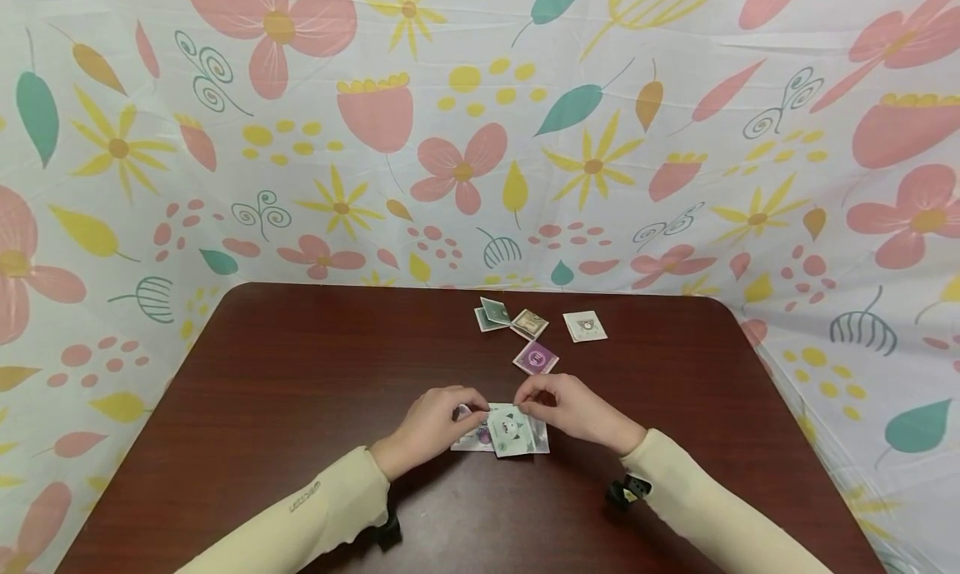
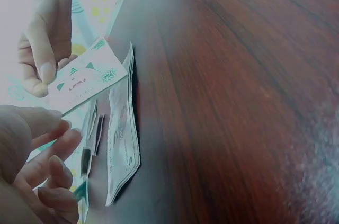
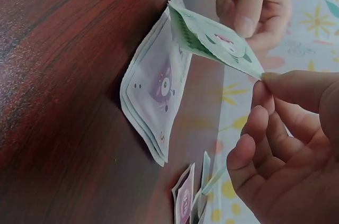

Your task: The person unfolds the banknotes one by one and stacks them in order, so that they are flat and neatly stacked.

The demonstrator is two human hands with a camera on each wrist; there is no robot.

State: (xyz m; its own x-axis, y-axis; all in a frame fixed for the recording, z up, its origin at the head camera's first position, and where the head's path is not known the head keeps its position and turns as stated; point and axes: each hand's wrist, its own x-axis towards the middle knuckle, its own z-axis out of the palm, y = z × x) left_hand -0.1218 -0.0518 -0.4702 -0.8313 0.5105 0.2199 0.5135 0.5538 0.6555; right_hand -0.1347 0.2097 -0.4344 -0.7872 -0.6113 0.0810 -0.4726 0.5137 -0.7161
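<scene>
Pinching a green card between left hand and right hand, above a stack on the desk.

Soft, even light fills the head view, the bench faintly shiny toward 6 o'clock. The 2 wrist views look hazy, glare speckling the left's 4 o'clock and right's 9 o'clock; shadow edges the stacked papers.

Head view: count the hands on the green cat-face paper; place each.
2: left hand at the far left corner of the green cat-face paper, right hand at its far right corner.
</scene>
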